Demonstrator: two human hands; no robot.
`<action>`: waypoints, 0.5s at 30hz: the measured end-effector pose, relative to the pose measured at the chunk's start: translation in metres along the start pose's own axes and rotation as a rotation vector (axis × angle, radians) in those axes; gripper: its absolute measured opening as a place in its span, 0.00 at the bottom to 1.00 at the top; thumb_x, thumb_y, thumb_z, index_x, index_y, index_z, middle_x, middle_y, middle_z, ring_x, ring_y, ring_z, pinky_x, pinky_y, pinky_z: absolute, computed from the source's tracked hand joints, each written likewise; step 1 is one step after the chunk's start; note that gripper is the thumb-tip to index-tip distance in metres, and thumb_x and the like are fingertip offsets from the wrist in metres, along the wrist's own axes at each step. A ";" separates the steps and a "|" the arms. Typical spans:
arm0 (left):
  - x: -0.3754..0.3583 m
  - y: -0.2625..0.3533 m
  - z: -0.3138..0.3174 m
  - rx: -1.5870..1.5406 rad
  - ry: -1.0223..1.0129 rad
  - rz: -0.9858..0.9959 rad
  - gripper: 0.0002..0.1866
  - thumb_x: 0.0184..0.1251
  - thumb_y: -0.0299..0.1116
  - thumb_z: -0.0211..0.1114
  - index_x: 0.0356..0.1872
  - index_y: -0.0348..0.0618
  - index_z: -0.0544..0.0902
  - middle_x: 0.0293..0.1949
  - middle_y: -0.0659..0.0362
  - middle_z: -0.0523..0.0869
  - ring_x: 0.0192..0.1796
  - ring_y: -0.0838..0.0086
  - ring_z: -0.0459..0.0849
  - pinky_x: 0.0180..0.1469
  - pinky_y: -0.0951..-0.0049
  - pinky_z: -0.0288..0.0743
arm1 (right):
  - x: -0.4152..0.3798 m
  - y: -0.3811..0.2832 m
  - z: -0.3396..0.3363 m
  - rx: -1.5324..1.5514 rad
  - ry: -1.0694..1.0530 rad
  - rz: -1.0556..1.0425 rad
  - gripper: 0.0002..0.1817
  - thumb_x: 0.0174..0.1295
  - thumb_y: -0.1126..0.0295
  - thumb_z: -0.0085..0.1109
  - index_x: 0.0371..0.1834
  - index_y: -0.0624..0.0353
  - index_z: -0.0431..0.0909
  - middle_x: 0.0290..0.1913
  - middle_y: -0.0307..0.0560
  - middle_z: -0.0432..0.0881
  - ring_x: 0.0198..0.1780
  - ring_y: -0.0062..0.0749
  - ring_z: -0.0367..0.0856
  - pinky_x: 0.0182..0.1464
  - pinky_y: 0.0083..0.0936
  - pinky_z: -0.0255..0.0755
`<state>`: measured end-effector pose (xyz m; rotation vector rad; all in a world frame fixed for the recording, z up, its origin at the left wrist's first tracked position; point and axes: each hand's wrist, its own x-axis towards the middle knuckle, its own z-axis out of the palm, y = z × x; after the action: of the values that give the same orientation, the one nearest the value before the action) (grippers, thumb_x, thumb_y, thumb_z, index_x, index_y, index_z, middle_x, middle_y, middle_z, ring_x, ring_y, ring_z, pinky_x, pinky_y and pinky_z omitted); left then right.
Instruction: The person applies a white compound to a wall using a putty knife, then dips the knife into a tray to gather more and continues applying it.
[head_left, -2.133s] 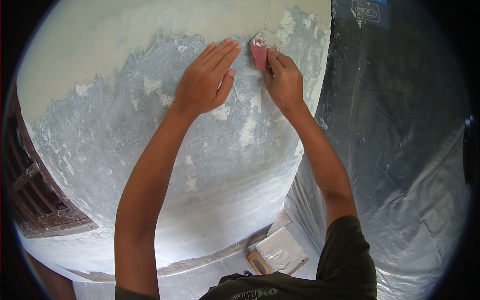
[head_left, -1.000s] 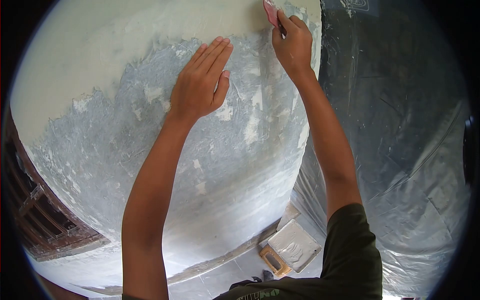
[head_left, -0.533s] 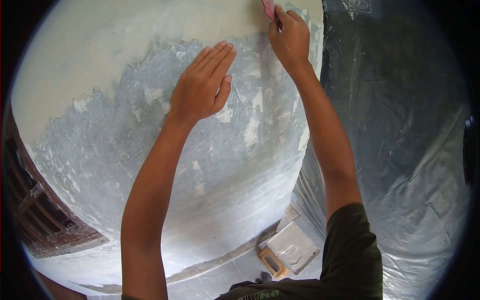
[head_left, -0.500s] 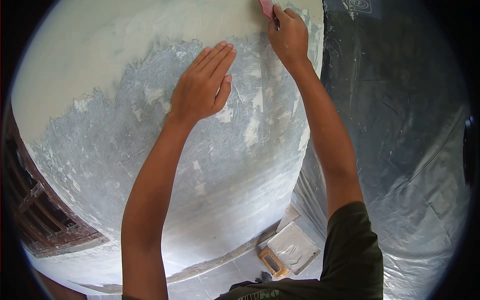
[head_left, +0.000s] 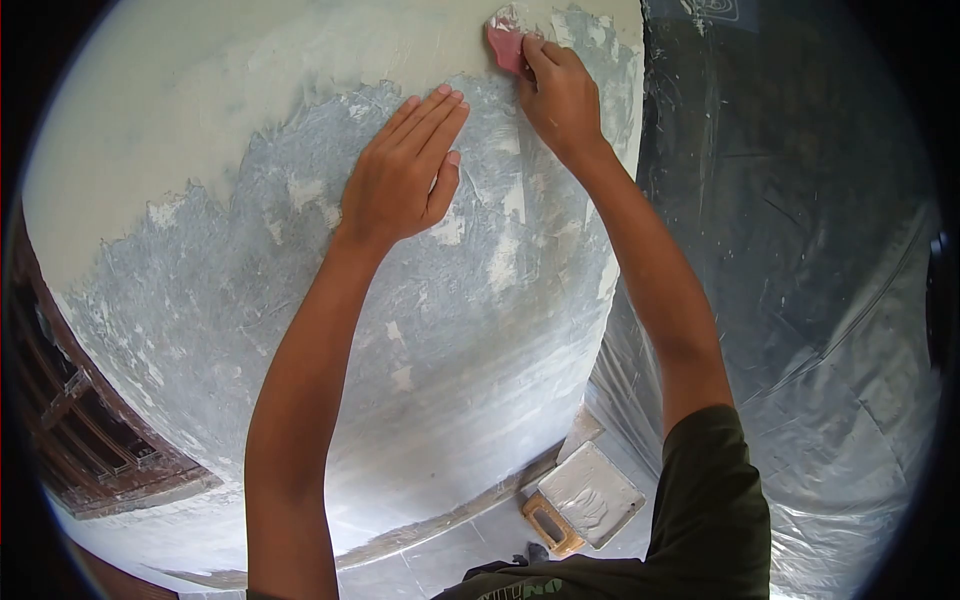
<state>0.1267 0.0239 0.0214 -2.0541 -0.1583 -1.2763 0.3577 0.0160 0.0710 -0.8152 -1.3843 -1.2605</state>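
The small red scraper lies pressed against the wall near the top of the view, at the edge where pale putty meets bare grey surface. The right hand pinches it with curled fingers; the left hand lies flat and open on the wall, holding nothing. This looks like the spreading step; the next stroke probably calls for firm, even pressure across the grey patch. A putty-smeared hawk lies on the floor beside plastic sheeting.

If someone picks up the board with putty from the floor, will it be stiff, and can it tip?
The board looks flat and rigid, so probably stiff. Its orange handle sits at one end, so it may tip when lifted there. The wet-looking putty on top could slide if tilted.
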 end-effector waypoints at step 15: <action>0.000 0.000 -0.001 0.021 -0.011 0.016 0.25 0.68 0.24 0.54 0.66 0.33 0.79 0.67 0.48 0.82 0.73 0.56 0.76 0.78 0.53 0.64 | -0.041 -0.021 -0.009 0.087 -0.008 0.029 0.21 0.51 0.82 0.66 0.51 0.62 0.83 0.42 0.49 0.84 0.48 0.47 0.85 0.45 0.39 0.83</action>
<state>0.1266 0.0232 0.0217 -2.0405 -0.1591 -1.2490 0.3496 0.0090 0.0253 -0.7781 -1.4190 -1.1680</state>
